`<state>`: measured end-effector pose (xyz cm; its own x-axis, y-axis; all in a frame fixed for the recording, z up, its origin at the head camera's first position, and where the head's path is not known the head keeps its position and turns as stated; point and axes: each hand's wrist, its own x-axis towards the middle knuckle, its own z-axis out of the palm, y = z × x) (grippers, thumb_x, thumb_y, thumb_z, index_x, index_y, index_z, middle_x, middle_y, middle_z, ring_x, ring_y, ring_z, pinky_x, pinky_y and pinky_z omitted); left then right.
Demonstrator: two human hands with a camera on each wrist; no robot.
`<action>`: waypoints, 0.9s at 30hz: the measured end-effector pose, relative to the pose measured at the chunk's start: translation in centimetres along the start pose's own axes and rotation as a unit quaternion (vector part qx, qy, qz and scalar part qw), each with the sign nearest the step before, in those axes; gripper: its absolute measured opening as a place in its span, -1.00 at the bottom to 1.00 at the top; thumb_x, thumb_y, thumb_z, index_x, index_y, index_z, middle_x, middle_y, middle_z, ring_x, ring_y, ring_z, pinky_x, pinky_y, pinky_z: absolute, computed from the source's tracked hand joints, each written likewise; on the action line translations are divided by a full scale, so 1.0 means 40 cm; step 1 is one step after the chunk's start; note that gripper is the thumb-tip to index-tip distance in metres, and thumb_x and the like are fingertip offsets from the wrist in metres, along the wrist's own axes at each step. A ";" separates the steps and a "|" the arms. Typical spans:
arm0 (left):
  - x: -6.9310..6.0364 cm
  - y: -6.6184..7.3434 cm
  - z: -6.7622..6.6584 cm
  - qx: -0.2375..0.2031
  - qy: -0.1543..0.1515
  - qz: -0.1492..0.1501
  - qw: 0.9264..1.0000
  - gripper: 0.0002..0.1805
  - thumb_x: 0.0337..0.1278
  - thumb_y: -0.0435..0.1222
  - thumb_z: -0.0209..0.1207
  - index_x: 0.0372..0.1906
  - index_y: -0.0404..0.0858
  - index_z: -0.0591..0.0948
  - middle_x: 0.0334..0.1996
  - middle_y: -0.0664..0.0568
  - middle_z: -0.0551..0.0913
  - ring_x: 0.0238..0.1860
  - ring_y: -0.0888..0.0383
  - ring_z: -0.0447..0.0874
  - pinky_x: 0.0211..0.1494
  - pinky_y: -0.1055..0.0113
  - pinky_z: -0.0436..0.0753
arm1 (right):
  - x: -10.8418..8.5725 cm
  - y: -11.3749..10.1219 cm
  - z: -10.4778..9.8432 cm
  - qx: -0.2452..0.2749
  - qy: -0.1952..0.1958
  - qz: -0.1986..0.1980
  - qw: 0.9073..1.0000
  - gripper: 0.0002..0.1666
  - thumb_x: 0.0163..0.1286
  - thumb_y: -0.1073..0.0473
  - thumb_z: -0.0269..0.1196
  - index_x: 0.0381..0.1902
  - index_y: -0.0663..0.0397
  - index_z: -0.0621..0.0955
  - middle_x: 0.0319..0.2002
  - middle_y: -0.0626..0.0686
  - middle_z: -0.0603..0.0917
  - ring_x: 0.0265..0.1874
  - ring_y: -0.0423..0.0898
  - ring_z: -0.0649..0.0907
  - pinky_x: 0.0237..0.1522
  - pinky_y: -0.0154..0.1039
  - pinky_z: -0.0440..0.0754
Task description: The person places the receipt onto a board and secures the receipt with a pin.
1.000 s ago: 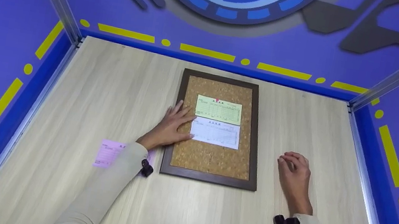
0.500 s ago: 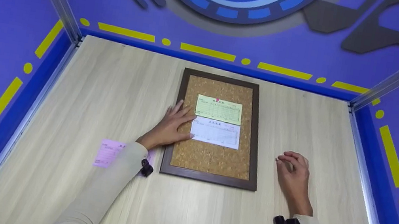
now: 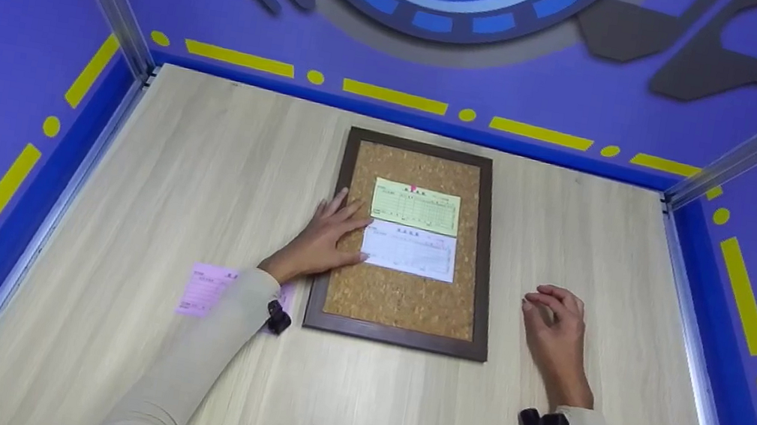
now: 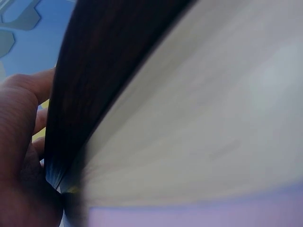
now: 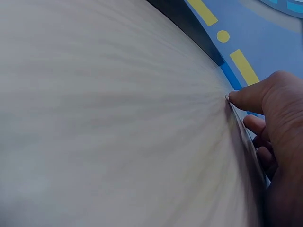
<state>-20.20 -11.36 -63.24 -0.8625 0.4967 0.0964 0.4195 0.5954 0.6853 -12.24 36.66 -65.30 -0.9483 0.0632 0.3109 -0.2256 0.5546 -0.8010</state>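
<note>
A dark-framed cork board (image 3: 402, 304) lies on the table. A red push pin (image 3: 412, 189) stands at the top edge of the green printed slip (image 3: 416, 207) on the cork. Just below is a white printed slip (image 3: 410, 253). My left hand (image 3: 322, 242) rests spread over the board's left frame, thumb and a fingertip at the white slip's left edge. To the right of the board, my right hand (image 3: 559, 332) is low over the table with thumb and finger together. In the right wrist view a tiny pin tip (image 5: 227, 96) sticks out at the fingertips; its head is hidden.
A pink printed slip (image 3: 205, 291) lies on the table, partly under the left forearm. Blue panels with yellow marks (image 3: 393, 98) enclose the table (image 3: 384, 419) at the back and sides.
Both hands and the slips stay almost in place. My right hand has shifted very slightly left, its fingertips moving a little around the tiny pin.
</note>
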 end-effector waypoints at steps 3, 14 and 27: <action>0.000 0.002 -0.001 0.001 0.002 0.005 1.000 -0.20 0.39 0.02 0.41 0.60 -0.23 0.52 0.75 -0.22 0.17 0.80 -0.28 -0.33 0.74 -0.36 -0.29 | 0.000 0.000 0.001 0.015 -0.013 -0.004 1.000 -0.79 0.42 0.48 0.46 -0.05 0.21 0.86 0.21 0.27 0.65 0.35 0.07 0.44 0.32 -0.53 0.38; 0.001 0.004 -0.001 0.005 -0.002 -0.002 1.000 -0.19 0.40 0.03 0.41 0.62 -0.21 0.50 0.76 -0.19 0.15 0.81 -0.24 -0.33 0.75 -0.31 -0.29 | 0.005 -0.003 -0.001 0.014 -0.034 -0.003 0.999 -0.82 0.45 0.48 0.43 -0.07 0.24 0.86 0.28 0.33 0.61 0.38 0.18 0.38 0.25 -0.56 0.37; 0.000 0.000 -0.001 0.006 0.000 0.000 1.000 -0.19 0.38 0.01 0.43 0.62 -0.19 0.51 0.76 -0.18 0.15 0.81 -0.25 -0.32 0.75 -0.33 -0.28 | 0.005 0.000 0.001 0.011 -0.029 0.008 0.999 -0.89 0.47 0.44 0.43 -0.09 0.27 0.84 0.27 0.31 0.62 0.39 0.15 0.40 0.25 -0.58 0.39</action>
<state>-20.18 -11.37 -63.21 -0.8624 0.4970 0.0961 0.4228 0.6029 0.6766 -12.43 36.63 -65.25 -0.9631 0.0236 0.2682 -0.2145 0.5347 -0.8174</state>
